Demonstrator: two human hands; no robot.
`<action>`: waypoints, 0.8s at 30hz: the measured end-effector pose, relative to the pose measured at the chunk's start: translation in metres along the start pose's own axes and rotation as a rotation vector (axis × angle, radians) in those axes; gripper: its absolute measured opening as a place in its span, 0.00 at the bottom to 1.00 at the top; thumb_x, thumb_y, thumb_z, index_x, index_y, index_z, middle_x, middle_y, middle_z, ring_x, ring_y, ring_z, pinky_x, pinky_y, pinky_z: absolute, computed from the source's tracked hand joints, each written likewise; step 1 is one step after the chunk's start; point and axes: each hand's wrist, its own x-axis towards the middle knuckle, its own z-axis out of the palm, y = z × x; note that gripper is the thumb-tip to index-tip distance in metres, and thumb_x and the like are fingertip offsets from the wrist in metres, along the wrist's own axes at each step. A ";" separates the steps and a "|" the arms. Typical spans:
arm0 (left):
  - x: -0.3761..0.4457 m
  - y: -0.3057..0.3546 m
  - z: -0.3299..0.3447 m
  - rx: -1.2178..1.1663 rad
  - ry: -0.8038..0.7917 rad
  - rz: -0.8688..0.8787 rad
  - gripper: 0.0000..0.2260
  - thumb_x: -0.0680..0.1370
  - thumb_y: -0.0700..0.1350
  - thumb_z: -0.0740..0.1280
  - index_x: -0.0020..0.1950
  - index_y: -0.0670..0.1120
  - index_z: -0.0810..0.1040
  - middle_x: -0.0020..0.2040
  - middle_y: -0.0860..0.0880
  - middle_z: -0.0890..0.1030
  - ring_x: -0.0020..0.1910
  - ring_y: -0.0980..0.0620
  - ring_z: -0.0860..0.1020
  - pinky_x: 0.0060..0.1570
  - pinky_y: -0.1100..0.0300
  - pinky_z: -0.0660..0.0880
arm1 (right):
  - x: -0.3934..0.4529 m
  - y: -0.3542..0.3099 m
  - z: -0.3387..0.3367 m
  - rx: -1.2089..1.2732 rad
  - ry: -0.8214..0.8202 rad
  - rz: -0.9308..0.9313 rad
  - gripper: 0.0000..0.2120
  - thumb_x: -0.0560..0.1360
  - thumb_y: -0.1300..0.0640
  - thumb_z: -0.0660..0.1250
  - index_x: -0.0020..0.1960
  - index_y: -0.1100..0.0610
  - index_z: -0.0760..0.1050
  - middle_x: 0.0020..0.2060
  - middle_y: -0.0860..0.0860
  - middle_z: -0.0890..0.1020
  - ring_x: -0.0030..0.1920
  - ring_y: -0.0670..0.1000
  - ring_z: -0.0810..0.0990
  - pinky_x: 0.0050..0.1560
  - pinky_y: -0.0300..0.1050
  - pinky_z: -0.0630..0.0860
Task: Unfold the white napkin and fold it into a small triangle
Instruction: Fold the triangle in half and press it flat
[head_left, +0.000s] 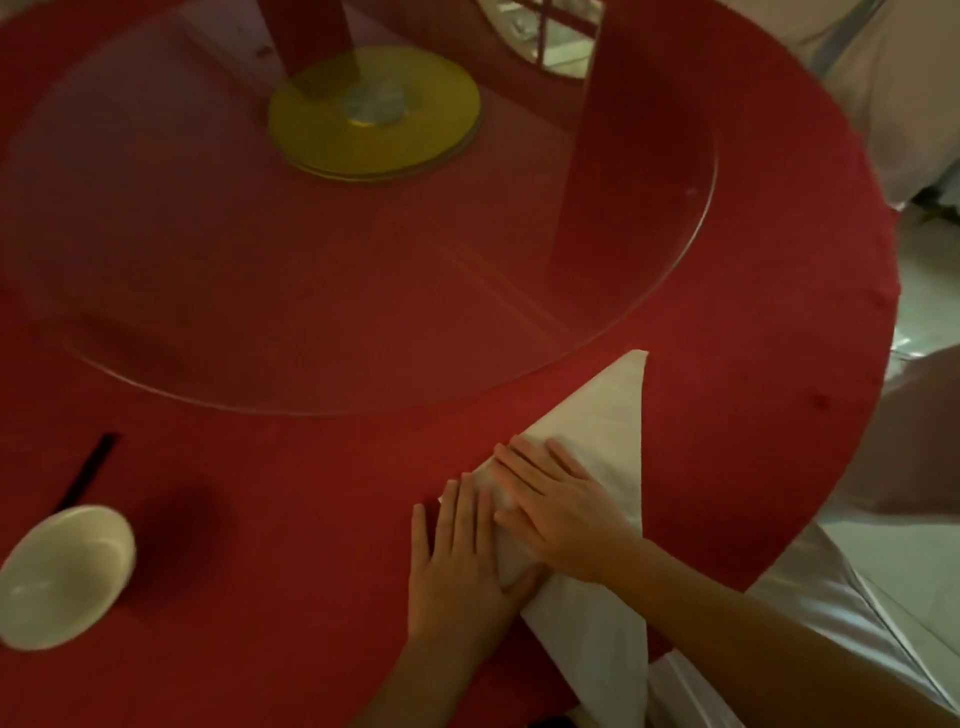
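The white napkin (608, 415) lies folded as a large triangle on the red tablecloth (291, 519), near the table's right front edge. One tip points toward the glass turntable, another hangs past the near edge. My left hand (462, 566) lies flat, fingers spread, on the napkin's left corner and the cloth beside it. My right hand (561, 509) presses flat on the napkin's middle, its fingers over those of the left hand. Neither hand grips the fabric.
A round glass turntable (675, 270) on a yellow base (374, 114) covers the table's centre. A white bowl (65, 577) sits at the near left with a dark stick (88, 470) behind it. Pale covered chairs (841, 623) stand to the right.
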 end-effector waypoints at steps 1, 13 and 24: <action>0.000 0.002 0.001 0.004 -0.015 -0.014 0.42 0.73 0.73 0.50 0.72 0.40 0.65 0.73 0.40 0.65 0.73 0.41 0.62 0.68 0.39 0.54 | -0.001 0.006 0.001 -0.025 0.001 -0.022 0.30 0.81 0.39 0.42 0.75 0.55 0.58 0.76 0.52 0.61 0.77 0.51 0.52 0.75 0.56 0.48; 0.000 0.008 0.002 0.025 -0.017 -0.085 0.49 0.68 0.78 0.51 0.76 0.44 0.56 0.77 0.43 0.55 0.76 0.41 0.51 0.69 0.41 0.49 | 0.030 0.139 -0.026 -0.157 0.049 0.200 0.39 0.76 0.33 0.36 0.77 0.58 0.50 0.77 0.55 0.55 0.77 0.53 0.48 0.75 0.58 0.45; 0.002 0.007 0.008 0.031 -0.055 -0.129 0.47 0.67 0.79 0.43 0.75 0.51 0.33 0.77 0.48 0.38 0.75 0.48 0.33 0.72 0.43 0.34 | 0.030 0.148 -0.035 -0.035 0.021 0.297 0.43 0.72 0.28 0.35 0.77 0.54 0.43 0.78 0.54 0.48 0.77 0.52 0.41 0.74 0.60 0.40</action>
